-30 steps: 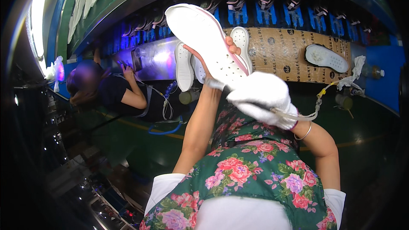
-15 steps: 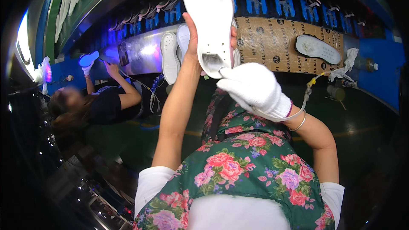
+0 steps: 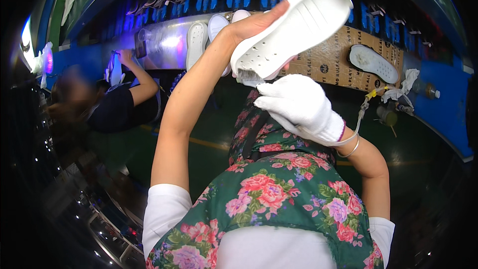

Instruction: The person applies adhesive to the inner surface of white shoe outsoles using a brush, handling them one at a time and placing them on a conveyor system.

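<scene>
My bare left hand (image 3: 256,24) is closed round a white shoe sole (image 3: 298,30), thumb along its upper left edge and some fingertips showing under its right side. The sole slants, far end to the right, with small holes in its near part. At its near end is a flat brush (image 3: 250,76) with greyish bristles. My right hand (image 3: 301,104), in a white knitted glove, has its fingers closed at the brush; the handle is mostly hidden. A clear tube (image 3: 359,124) runs from the right wrist toward a yellow fitting (image 3: 372,93).
Behind the sole, brown cardboard (image 3: 328,65) covers part of the bench, with another white sole (image 3: 373,63) on it. More pale soles (image 3: 196,45) lie at left. Shoes on blue holders (image 3: 206,0) line the back. A co-worker (image 3: 122,102) handles a sole at far left.
The sole has turned from nearly upright to slanting right, and my left hand has turned with it. The brush has come to the sole's near edge. The co-worker's hands have shifted.
</scene>
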`<action>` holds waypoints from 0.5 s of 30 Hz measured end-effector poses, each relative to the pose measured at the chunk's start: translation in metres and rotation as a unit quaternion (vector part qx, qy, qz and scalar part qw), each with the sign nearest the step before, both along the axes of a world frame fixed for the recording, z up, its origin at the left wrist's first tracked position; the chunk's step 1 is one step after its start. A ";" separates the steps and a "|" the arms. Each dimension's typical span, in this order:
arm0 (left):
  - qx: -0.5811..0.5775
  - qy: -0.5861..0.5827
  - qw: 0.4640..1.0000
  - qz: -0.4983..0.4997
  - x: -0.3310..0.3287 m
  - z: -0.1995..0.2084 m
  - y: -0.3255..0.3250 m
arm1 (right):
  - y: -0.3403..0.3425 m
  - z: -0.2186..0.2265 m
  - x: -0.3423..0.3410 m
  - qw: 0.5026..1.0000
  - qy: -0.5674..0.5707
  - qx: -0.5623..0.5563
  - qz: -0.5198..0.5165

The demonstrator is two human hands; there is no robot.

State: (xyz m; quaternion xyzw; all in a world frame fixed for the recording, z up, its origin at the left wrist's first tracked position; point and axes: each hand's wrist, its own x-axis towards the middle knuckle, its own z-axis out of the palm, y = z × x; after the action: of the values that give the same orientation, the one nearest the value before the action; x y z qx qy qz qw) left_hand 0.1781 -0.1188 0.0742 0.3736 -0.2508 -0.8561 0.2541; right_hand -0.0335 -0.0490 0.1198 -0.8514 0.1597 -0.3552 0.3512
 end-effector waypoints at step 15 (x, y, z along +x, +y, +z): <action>-0.172 -0.369 0.867 -0.286 -0.007 0.026 -0.023 | -0.013 0.002 -0.003 0.971 0.049 0.221 -0.076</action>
State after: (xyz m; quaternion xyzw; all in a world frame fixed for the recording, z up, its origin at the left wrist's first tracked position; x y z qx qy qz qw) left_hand 0.1714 -0.1418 0.1007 0.5250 -0.5653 -0.6341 -0.0525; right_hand -0.0365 -0.0616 0.1215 -0.7543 0.3155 -0.2950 0.4945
